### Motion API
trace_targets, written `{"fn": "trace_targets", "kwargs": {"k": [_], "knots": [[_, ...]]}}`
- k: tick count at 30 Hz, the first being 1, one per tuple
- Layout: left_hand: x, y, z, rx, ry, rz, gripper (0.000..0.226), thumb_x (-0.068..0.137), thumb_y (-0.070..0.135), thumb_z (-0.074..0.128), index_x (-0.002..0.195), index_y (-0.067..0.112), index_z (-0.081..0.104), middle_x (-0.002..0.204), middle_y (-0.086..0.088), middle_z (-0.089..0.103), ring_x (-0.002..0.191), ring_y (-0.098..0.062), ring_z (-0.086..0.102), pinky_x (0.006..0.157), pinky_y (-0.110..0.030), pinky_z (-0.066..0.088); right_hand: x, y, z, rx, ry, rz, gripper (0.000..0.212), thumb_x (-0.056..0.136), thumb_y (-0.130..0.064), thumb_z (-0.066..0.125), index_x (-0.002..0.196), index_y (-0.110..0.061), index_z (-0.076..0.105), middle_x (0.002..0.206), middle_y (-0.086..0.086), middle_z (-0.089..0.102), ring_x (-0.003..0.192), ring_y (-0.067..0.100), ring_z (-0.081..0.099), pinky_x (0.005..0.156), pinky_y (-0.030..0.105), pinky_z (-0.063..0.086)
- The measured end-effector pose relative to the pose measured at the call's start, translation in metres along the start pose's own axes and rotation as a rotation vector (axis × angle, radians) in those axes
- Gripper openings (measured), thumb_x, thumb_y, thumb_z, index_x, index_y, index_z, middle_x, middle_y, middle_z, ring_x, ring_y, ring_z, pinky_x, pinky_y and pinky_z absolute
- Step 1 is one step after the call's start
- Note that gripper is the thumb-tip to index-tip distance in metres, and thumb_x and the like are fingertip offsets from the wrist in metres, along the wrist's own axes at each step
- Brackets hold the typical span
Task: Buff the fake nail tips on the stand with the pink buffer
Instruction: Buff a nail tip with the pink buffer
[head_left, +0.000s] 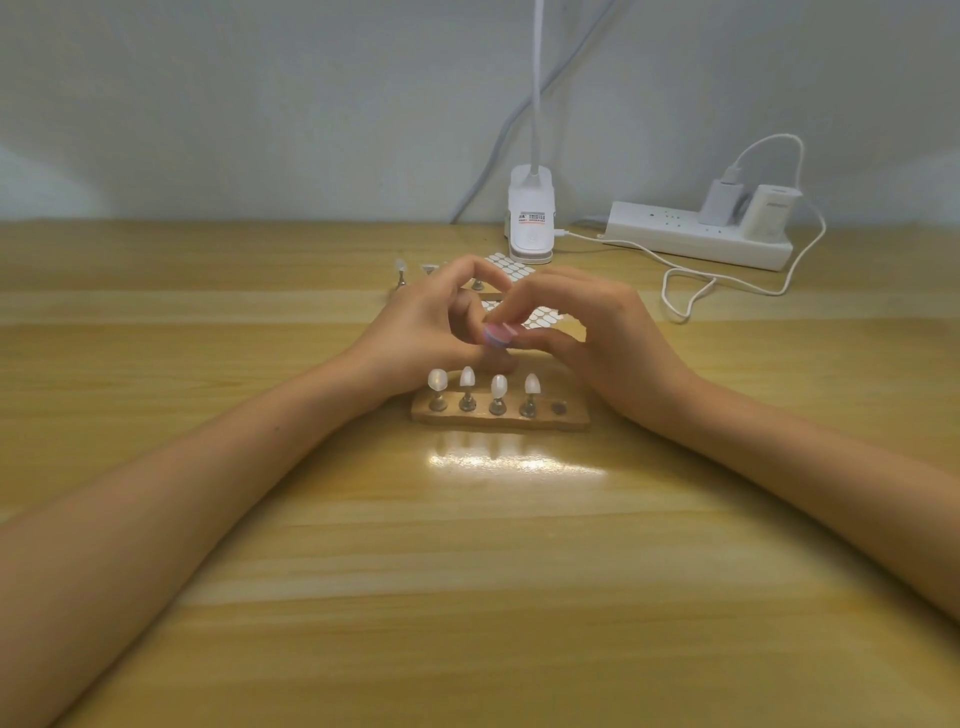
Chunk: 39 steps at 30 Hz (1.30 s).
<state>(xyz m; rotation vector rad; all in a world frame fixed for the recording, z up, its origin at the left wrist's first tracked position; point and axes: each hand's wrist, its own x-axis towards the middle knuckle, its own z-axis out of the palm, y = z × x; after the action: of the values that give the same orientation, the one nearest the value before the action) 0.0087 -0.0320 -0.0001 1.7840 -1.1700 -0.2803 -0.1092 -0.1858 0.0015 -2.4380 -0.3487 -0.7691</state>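
a loose post (400, 273) stands left of centre on the table (208, 519). the left hand (431, 322) is curled at mid-frame; i cannot tell whether it holds anything. touching its fingertips is the buffer (500, 334), pinched by the right hand (608, 343). just below them, the stand (566, 418) carries four upright tips (498, 385), its rightmost spot bare. a lamp (531, 218) and power strip (675, 228) sit at upper right.

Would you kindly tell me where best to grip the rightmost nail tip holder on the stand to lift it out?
Probably pinch the rightmost holder by its metal stem, below the nail tip, coming from the right: the empty socket there leaves room, and the holder stands upright in the stand, so lift straight up.
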Motion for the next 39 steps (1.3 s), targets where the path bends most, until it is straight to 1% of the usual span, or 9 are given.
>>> {"fn": "trace_targets", "kwargs": {"k": [7, 14, 17, 19, 26, 30, 33, 35, 39], "knots": [[0.0003, -0.0009, -0.0008, 0.006, -0.006, 0.009, 0.052, 0.073, 0.006, 0.086, 0.114, 0.023, 0.057, 0.056, 0.014, 0.058, 0.058, 0.001, 0.056, 0.069, -0.012, 0.047, -0.0005, -0.002, -0.0008, -0.003, -0.024, 0.042, 0.004, 0.089, -0.005, 0.071, 0.093, -0.006, 0.072, 0.093, 0.006, 0.068, 0.088, 0.017, 0.064, 0.083, 0.024, 0.048], [0.0004, -0.0014, 0.0002, 0.0, 0.007, -0.002, 0.052, 0.073, 0.005, 0.086, 0.112, 0.024, 0.058, 0.058, 0.012, 0.058, 0.06, -0.002, 0.057, 0.068, -0.012, 0.047, -0.0011, -0.0059, -0.0012, -0.041, -0.017, 0.027, 0.008, 0.087, -0.002, 0.072, 0.095, -0.002, 0.073, 0.094, 0.009, 0.067, 0.087, 0.022, 0.063, 0.083, 0.038, 0.051], [0.0003, -0.0013, 0.0001, -0.02, 0.003, -0.005, 0.051, 0.074, 0.004, 0.085, 0.11, 0.026, 0.057, 0.059, 0.012, 0.059, 0.059, -0.001, 0.058, 0.066, -0.011, 0.046, -0.0017, -0.0069, -0.0016, -0.089, -0.03, -0.051, 0.007, 0.087, 0.001, 0.071, 0.094, -0.001, 0.073, 0.096, 0.01, 0.067, 0.089, 0.024, 0.063, 0.082, 0.031, 0.051], [0.0001, -0.0016, -0.0002, -0.014, -0.001, -0.003, 0.051, 0.074, 0.003, 0.085, 0.109, 0.027, 0.057, 0.058, 0.012, 0.059, 0.06, -0.002, 0.058, 0.067, -0.01, 0.045, -0.0015, -0.0072, -0.0018, -0.068, -0.032, -0.009, 0.008, 0.087, 0.002, 0.07, 0.094, -0.001, 0.073, 0.096, 0.011, 0.066, 0.088, 0.024, 0.063, 0.082, 0.027, 0.05], [0.0002, -0.001, 0.0001, 0.005, 0.0, -0.005, 0.048, 0.076, 0.006, 0.084, 0.109, 0.028, 0.057, 0.058, 0.012, 0.057, 0.06, -0.003, 0.056, 0.068, -0.014, 0.047, -0.0022, -0.0064, -0.0014, -0.045, -0.035, 0.016, 0.01, 0.087, 0.001, 0.071, 0.096, -0.002, 0.074, 0.098, 0.01, 0.066, 0.09, 0.02, 0.062, 0.085, 0.033, 0.05], [0.0, -0.0001, 0.0003, -0.025, 0.003, -0.021, 0.044, 0.078, 0.007, 0.083, 0.109, 0.025, 0.058, 0.058, 0.012, 0.058, 0.058, -0.002, 0.056, 0.064, -0.012, 0.045, -0.0036, -0.0041, 0.0011, -0.099, -0.076, -0.074, 0.016, 0.088, 0.006, 0.067, 0.099, -0.003, 0.075, 0.104, 0.014, 0.067, 0.096, 0.019, 0.06, 0.089, 0.02, 0.046], [0.0003, 0.0, 0.0008, -0.008, 0.002, -0.025, 0.046, 0.076, 0.005, 0.084, 0.113, 0.019, 0.058, 0.058, 0.012, 0.057, 0.059, -0.003, 0.057, 0.067, -0.012, 0.046, -0.0022, -0.0017, -0.0014, -0.05, -0.033, 0.008, 0.012, 0.088, -0.001, 0.069, 0.098, -0.006, 0.075, 0.1, 0.008, 0.066, 0.091, 0.013, 0.058, 0.086, 0.02, 0.045], [-0.0001, 0.0004, 0.0006, -0.017, 0.0, -0.029, 0.046, 0.077, 0.006, 0.083, 0.113, 0.018, 0.058, 0.056, 0.013, 0.057, 0.058, -0.001, 0.056, 0.066, -0.011, 0.045, -0.0025, -0.0013, -0.0013, -0.064, -0.037, -0.031, 0.011, 0.088, -0.001, 0.07, 0.097, -0.006, 0.074, 0.1, 0.008, 0.066, 0.092, 0.014, 0.06, 0.086, 0.019, 0.045], [-0.0007, 0.0007, 0.0001, -0.014, -0.003, -0.028, 0.047, 0.075, 0.005, 0.084, 0.113, 0.019, 0.059, 0.06, 0.01, 0.06, 0.062, -0.003, 0.06, 0.069, -0.01, 0.046, -0.0009, 0.0016, -0.0028, -0.016, -0.029, 0.05, 0.009, 0.087, -0.004, 0.073, 0.095, -0.008, 0.074, 0.095, 0.003, 0.066, 0.086, 0.002, 0.058, 0.08, 0.009, 0.038]]}}
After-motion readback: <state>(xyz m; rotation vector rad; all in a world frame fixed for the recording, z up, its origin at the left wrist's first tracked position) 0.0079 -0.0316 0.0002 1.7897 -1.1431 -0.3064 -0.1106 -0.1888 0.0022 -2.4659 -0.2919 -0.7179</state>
